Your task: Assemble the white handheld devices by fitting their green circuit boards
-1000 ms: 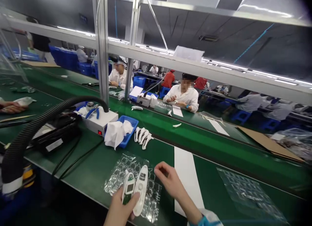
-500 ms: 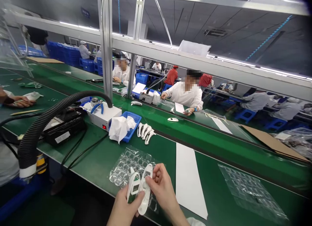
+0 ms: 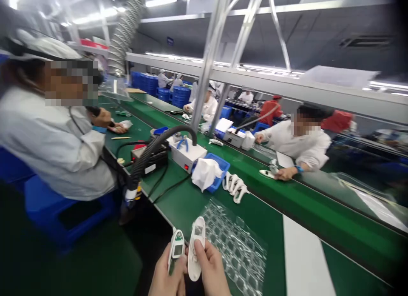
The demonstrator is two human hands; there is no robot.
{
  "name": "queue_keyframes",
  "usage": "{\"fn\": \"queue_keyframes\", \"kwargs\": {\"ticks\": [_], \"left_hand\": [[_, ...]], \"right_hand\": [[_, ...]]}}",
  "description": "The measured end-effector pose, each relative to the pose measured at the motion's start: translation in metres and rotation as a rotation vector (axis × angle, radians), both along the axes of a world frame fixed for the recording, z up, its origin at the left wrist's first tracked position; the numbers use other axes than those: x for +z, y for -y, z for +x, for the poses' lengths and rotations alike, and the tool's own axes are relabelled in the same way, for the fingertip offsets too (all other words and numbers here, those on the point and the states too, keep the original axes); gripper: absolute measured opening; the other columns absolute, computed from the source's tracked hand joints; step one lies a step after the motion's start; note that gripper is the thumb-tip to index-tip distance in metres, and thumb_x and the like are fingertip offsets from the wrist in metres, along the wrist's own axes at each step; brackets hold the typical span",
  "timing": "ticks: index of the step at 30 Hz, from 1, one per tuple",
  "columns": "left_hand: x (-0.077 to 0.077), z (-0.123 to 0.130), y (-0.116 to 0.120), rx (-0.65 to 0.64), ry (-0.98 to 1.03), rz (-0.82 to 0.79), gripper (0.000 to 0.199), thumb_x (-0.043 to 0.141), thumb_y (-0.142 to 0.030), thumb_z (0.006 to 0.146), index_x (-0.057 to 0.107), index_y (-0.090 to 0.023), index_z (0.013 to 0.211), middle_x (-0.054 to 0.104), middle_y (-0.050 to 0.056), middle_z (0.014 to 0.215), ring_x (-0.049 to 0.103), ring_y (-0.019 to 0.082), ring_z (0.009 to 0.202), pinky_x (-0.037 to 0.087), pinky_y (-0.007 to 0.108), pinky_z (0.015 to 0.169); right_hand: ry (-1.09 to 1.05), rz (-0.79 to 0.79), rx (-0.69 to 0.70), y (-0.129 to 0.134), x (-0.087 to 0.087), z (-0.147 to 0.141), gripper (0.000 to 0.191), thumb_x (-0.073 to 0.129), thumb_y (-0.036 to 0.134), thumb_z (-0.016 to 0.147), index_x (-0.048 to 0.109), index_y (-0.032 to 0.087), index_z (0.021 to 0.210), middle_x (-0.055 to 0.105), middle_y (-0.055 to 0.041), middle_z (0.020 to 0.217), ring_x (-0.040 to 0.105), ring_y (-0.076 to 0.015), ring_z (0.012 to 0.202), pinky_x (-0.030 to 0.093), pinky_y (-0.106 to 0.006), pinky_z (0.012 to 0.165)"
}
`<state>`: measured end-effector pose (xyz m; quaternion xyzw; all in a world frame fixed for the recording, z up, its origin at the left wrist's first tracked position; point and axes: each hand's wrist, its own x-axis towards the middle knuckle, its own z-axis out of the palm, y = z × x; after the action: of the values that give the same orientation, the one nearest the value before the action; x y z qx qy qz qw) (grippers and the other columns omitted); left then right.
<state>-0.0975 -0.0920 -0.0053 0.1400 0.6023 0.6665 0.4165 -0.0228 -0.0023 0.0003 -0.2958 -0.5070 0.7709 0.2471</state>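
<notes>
In my left hand (image 3: 165, 272) is a white housing half with circuit board (image 3: 177, 248), narrow and oval, with a small grey screen and green board showing in it. My right hand (image 3: 213, 264) grips a matching white oval cover (image 3: 192, 262) between thumb and fingers; it has a window near the top and round openings lower down. The two parts are held upright side by side, slightly apart, in front of the bench edge. Right of my hands, a clear plastic sheet with square pockets (image 3: 237, 249) lies on the green bench.
Several white curved housings (image 3: 235, 186) lie beside a blue tray (image 3: 219, 177) holding white cloth. A white box with red switch (image 3: 188, 155) and a black hose (image 3: 143, 160) stand left. A long white strip (image 3: 302, 257) lies right. Co-workers sit at left and across the green belt (image 3: 255, 170).
My view has swung left, bringing a seated co-worker into sight. The two white parts have moved a little farther apart. Across the belt, a co-worker's hand now touches the white piece on it.
</notes>
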Motion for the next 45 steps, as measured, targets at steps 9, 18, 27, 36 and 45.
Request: {"fn": "queue_keyframes", "kwargs": {"ticks": [9,18,27,36,45], "left_hand": [[-0.031,-0.154,0.075,0.716,0.234,-0.002,0.052,0.058,-0.066,0.071,0.059,-0.015,0.079,0.061,-0.001,0.058,0.057,0.014,0.047,0.039,0.021,0.042],[-0.043,-0.154,0.037,0.576,0.192,0.022,0.059,0.051,-0.072,0.074,0.055,-0.015,0.055,0.048,-0.003,0.036,0.041,0.01,0.031,0.024,0.019,0.034],[-0.039,-0.168,0.066,0.706,0.179,0.013,0.06,0.05,-0.074,0.072,0.049,-0.018,0.05,0.047,-0.003,0.036,0.04,0.01,0.031,0.027,0.02,0.034],[-0.046,-0.121,0.054,0.581,0.274,0.003,0.058,0.056,-0.073,0.07,0.051,-0.018,0.054,0.047,-0.003,0.041,0.04,0.009,0.034,0.03,0.02,0.036],[-0.02,-0.064,0.061,0.485,0.432,0.049,0.051,0.061,-0.062,0.076,0.063,-0.016,0.097,0.058,-0.001,0.068,0.051,0.012,0.051,0.041,0.022,0.044]], "right_hand": [[0.1,-0.283,0.334,0.07,-0.044,-0.193,0.066,0.058,0.08,0.062,0.057,0.014,0.073,0.056,-0.001,0.046,0.037,-0.0048,0.028,0.016,-0.015,0.025],[0.059,-0.213,0.27,0.054,-0.053,-0.189,0.057,0.056,0.074,0.069,0.055,0.017,0.062,0.053,0.0011,0.041,0.036,-0.005,0.026,0.012,-0.016,0.026],[0.043,-0.234,0.32,0.083,-0.05,-0.213,0.059,0.055,0.074,0.07,0.056,0.016,0.06,0.054,0.0007,0.039,0.038,-0.0059,0.025,0.014,-0.016,0.025],[-0.01,-0.381,0.204,0.066,-0.052,-0.149,0.061,0.065,0.074,0.061,0.063,0.013,0.062,0.057,-0.0005,0.043,0.041,-0.0062,0.029,0.022,-0.016,0.027],[-0.188,-0.594,0.206,0.059,-0.024,-0.066,0.056,0.07,0.062,0.071,0.073,0.007,0.084,0.071,-0.0118,0.071,0.063,-0.0163,0.057,0.047,-0.024,0.05]]}}
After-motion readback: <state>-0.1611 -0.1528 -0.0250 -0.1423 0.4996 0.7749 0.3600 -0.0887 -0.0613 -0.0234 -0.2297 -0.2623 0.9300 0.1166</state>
